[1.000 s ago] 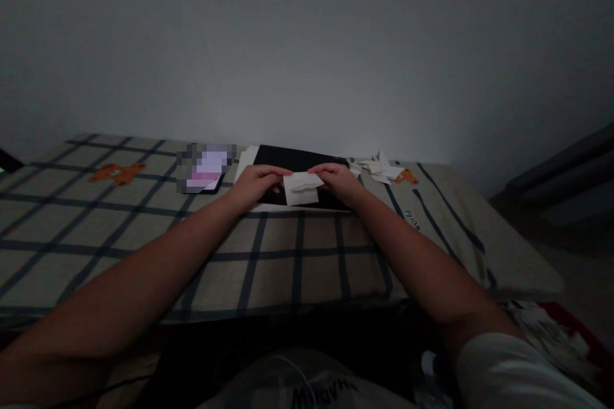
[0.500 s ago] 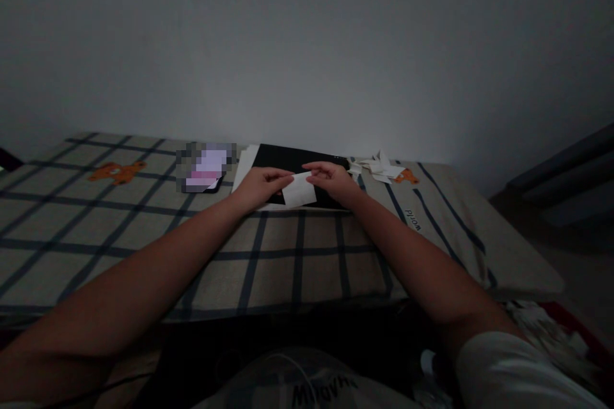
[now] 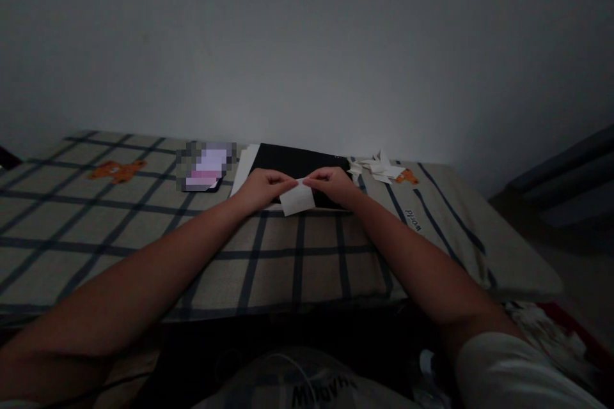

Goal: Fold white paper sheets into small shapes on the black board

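Note:
A small white piece of paper is held over the near edge of a flat black board or folder. My left hand pinches its upper edge from the left. From the right, my right hand pinches the same edge, the fingertips of both hands close together near its middle. The lower part of the sheet hangs toward me. White sheets stick out from under the black board on its left side.
Folded white paper shapes lie right of the board. A phone with a lit, partly blurred screen lies to the left. All rest on a checked cloth against a pale wall. A clear bottle is low at right.
Both hands' fingertips have come closer together along the paper's upper edge. The paper has shifted slightly toward me and tilts more. Phone, board and folded papers are unmoved.

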Demonstrator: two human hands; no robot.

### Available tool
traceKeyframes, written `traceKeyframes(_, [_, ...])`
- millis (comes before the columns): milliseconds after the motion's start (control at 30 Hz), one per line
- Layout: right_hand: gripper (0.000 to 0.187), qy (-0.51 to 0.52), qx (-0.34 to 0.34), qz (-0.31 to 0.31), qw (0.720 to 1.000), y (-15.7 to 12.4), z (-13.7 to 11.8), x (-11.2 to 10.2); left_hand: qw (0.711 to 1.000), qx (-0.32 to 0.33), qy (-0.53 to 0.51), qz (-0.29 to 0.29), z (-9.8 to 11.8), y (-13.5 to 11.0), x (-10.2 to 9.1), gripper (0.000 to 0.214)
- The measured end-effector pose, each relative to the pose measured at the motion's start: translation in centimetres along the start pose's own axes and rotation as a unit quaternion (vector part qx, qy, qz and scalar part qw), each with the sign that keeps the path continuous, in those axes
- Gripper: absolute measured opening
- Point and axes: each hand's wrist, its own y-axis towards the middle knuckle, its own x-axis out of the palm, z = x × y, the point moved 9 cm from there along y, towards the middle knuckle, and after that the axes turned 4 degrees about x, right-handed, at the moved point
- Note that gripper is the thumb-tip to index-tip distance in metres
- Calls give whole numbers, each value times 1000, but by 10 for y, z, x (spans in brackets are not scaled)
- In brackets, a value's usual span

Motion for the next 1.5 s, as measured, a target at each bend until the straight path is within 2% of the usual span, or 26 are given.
traceKeyframes(133, [32,52,24,-19,998,1,7,6,999,28,12,33,5,0,-8,28])
traceKeyframes(233, [31,44,36,-30,998,2,13,9,997,38,16,65,7,0,-14,28])
traceKeyframes(333, [28,23,31,-14,999,4,15,4,997,18,7,73,3,0,-15,31])
traceKeyframes(533, [26,35,38,24,998,7,22,-7,995,-25,-74,66,-11,3,-13,38])
traceKeyframes(733, [28,103,62,-30,992,6,25,2,992,-20,-70,103,-9,4,-24,32])
traceKeyframes(933, [22,86,63,37,994,9,30,-13,989,-42,-123,69,-17,6,-10,35])
traceKeyframes(1067, [23,104,66,36,992,9,30,-17,987,-46,-137,63,-25,8,-6,39])
traceKeyframes(1167, [18,76,62,45,994,9,29,-19,988,-54,-128,62,-26,7,-7,37])
traceKeyframes(1300, [22,41,28,31,998,8,22,-13,991,-48,-113,56,-18,5,-8,34])
traceKeyframes(1367, [27,4,-11,30,999,6,14,-12,992,-39,-110,53,-14,4,-8,35])
traceKeyframes(1433, [31,-74,-82,46,993,1,-2,-13,992,-40,-105,55,-14,4,-9,35])
traceKeyframes(1500, [33,-170,-174,58,968,-8,-21,-11,992,-48,-100,61,-17,5,-10,35])
